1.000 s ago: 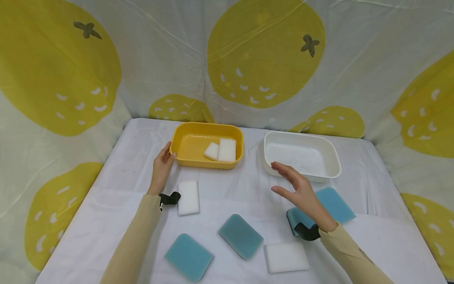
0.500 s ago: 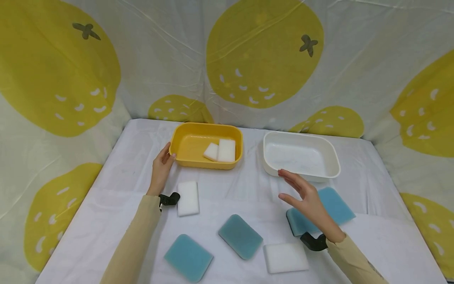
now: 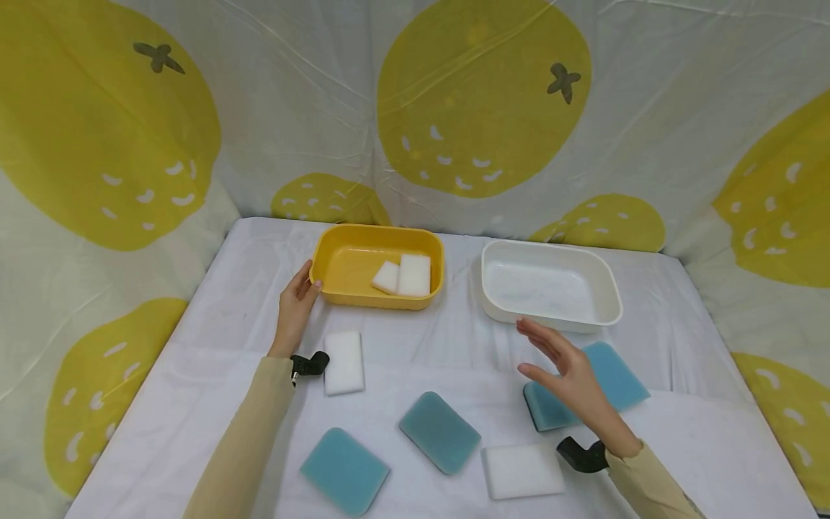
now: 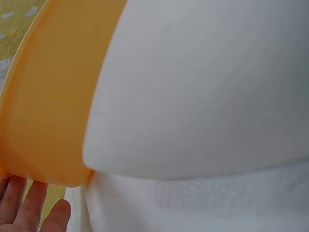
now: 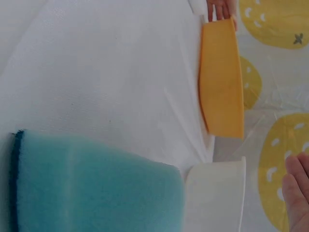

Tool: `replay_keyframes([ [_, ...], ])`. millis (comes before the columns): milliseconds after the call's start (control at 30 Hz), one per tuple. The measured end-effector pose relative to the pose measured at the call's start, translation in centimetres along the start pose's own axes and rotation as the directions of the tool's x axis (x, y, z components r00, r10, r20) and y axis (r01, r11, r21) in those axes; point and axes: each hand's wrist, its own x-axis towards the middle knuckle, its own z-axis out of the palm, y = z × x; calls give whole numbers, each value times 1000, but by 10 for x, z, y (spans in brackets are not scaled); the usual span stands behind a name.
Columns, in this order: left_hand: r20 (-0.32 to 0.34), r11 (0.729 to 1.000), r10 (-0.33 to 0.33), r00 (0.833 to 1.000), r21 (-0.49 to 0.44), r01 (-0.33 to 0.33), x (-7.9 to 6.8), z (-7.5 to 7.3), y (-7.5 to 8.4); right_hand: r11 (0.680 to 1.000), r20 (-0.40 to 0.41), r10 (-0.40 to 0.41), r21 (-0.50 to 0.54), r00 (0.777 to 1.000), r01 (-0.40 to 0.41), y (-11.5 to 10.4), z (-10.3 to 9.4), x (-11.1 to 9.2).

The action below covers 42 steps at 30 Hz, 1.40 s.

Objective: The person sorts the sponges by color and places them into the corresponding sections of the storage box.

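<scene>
My left hand touches the left end of the yellow bin, its fingers fairly straight along the wall. Two white sponges lie at the right side inside that bin. A third white sponge rests beside my left wrist and looms large in the left wrist view. My right hand, fingers extended and thumb apart, hovers in front of the white bin with nothing in it. Blue sponge shows on both sides of this hand, which hides its middle; a dark layer edges it in the right wrist view.
On the white cloth at the front lie two blue sponges, one in the middle and one further left. Another white sponge sits at the front right. A lemon-print curtain hangs behind the table.
My right hand has drawn back from over the white bin's front rim, toward me and a little to the right. The left hand stays at the yellow bin.
</scene>
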Motion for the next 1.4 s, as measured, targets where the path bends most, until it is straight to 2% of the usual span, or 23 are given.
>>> replay_keyframes([
  [133,-5,1000,10,1000,18,-10,1,0,-6,1000,6,14,4,1000,-14,7,-1,-8],
  [367,-3,1000,23,1000,17,-23,0,0,-5,1000,34,16,21,999,-17,9,-2,-19],
  [567,16,1000,-18,1000,2,18,-9,2,18,999,52,19,45,998,-21,11,-1,-27],
  [633,15,1000,-28,1000,6,27,-12,3,25,999,50,-11,50,999,8,12,0,-28],
  [800,11,1000,-26,1000,6,26,-12,4,26,998,38,-32,48,999,30,10,2,-32],
  [1200,10,999,-48,999,13,48,-13,4,29,995,56,86,40,995,-88,14,10,-49],
  [1300,12,999,-45,999,5,45,-11,4,26,991,64,124,49,990,-127,15,11,-54],
  [1400,12,999,-33,999,-11,33,-8,2,18,991,63,123,47,990,-126,17,12,-57],
])
